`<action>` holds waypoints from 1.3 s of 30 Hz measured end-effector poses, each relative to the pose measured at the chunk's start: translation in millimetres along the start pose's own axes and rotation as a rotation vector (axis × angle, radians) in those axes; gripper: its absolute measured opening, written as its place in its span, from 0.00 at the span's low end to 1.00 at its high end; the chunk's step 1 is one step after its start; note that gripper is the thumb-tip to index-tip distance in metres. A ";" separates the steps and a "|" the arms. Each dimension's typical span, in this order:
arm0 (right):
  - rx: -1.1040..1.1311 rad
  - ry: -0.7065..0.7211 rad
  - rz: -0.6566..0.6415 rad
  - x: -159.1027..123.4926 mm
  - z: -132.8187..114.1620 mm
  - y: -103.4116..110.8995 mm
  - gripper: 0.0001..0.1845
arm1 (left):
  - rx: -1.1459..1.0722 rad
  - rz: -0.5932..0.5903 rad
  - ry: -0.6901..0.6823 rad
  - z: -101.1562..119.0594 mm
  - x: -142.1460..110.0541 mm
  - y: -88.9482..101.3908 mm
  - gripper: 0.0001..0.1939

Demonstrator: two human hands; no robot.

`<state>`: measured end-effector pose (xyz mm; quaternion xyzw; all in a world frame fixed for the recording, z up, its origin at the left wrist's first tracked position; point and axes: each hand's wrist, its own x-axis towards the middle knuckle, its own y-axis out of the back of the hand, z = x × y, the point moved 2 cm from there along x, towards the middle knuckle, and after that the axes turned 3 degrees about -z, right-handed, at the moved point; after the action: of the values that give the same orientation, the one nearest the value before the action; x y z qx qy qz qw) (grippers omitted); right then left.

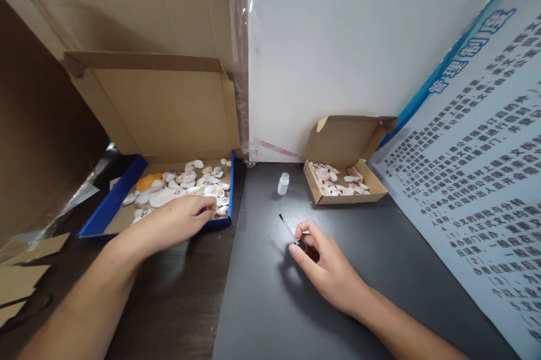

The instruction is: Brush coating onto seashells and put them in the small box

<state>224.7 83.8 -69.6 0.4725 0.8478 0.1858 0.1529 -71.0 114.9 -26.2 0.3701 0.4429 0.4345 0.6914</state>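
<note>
My left hand reaches over the front right corner of a blue-sided cardboard box. Its fingers are curled together at the white seashells; what they hold, if anything, is hidden. My right hand grips the dark cap of a small applicator brush between thumb and fingers. The brush points up and left, its dark bristles clear of the table. Just beyond the bristles, a small bottle stands upright and uncapped, with white on its lower part.
Right of the bottle sits a smaller open cardboard box holding white and pinkish shells. An orange shell lies in the blue box. Cardboard pieces are at the far left. A white panel and a printed sign border the dark table.
</note>
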 end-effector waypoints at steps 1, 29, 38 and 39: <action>0.000 -0.001 0.000 0.3 -0.3 0.1 0.07 | 0.031 0.020 0.036 -1.0 0.5 0.8 0.15; 0.021 0.014 0.005 -0.6 -3.6 1.9 0.07 | 0.157 0.085 0.035 -5.4 15.2 0.4 0.08; 0.055 0.019 0.033 -1.0 -3.2 3.9 0.08 | 0.120 0.085 0.017 -10.0 14.4 0.0 0.08; 0.079 0.018 0.046 -0.7 -2.9 4.1 0.08 | 0.116 0.077 0.019 -11.0 14.5 -0.4 0.08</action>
<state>226.9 84.6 -65.1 0.4959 0.8447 0.1600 0.1224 -77.8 129.6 -34.4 0.4223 0.4593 0.4376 0.6475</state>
